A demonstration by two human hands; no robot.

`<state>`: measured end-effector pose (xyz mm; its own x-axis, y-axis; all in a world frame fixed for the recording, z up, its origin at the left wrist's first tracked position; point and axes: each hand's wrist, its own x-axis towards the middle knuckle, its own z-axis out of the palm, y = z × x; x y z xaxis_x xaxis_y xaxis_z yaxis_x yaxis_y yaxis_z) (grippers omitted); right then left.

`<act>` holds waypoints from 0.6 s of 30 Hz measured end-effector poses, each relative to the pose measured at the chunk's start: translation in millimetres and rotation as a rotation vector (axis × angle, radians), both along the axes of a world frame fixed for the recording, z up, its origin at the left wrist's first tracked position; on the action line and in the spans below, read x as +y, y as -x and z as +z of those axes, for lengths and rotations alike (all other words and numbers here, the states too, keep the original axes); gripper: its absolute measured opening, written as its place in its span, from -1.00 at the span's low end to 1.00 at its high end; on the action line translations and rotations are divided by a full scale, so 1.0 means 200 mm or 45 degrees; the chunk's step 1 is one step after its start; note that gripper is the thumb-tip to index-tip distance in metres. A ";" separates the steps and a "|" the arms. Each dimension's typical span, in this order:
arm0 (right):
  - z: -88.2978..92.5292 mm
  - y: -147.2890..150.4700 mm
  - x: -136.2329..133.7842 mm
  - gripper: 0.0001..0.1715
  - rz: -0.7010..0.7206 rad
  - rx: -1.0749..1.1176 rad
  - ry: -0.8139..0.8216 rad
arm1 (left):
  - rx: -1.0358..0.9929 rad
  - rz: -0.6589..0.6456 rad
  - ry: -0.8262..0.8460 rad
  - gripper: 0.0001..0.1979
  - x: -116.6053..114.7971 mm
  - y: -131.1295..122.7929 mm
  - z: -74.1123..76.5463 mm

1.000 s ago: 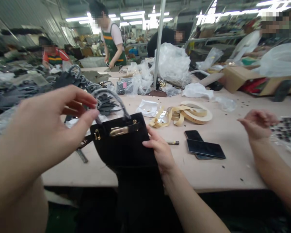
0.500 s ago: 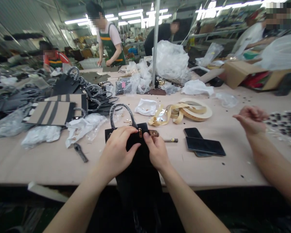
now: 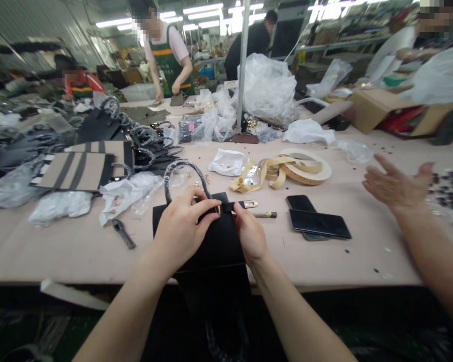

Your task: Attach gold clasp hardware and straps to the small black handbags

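A black handbag (image 3: 207, 249) lies at the table's front edge, its plastic-wrapped handle (image 3: 167, 177) arching up at the far side. My left hand (image 3: 186, 221) pinches the small gold clasp (image 3: 219, 208) on the bag between thumb and fingertips. My right hand (image 3: 251, 234) is closed on the bag's side, its thumb against a black strap (image 3: 230, 206). From that strap a gold end plate (image 3: 251, 203) sticks out to the right. Behind the right hand lies a tool with a pale handle (image 3: 268, 214), partly hidden.
Two phones (image 3: 320, 224) lie stacked at right, near a co-worker's hand (image 3: 396, 183). Beyond the bag sit a roll of yellow tape (image 3: 309, 168) and a white packet (image 3: 226, 162). Black bags (image 3: 101, 123) pile up at left, and a metal pole (image 3: 243, 65) rises mid-table.
My left fingertips have closed onto the gold clasp. The strap's gold plate now shows clear of my right hand. The co-worker's hand at right has opened out.
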<state>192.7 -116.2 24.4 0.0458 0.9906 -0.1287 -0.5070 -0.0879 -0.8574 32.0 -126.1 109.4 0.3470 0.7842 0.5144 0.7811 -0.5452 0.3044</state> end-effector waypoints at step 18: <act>-0.05 0.00 -0.03 -0.50 -0.040 0.012 0.091 | 0.052 -0.036 -0.053 -0.68 -0.03 0.04 0.02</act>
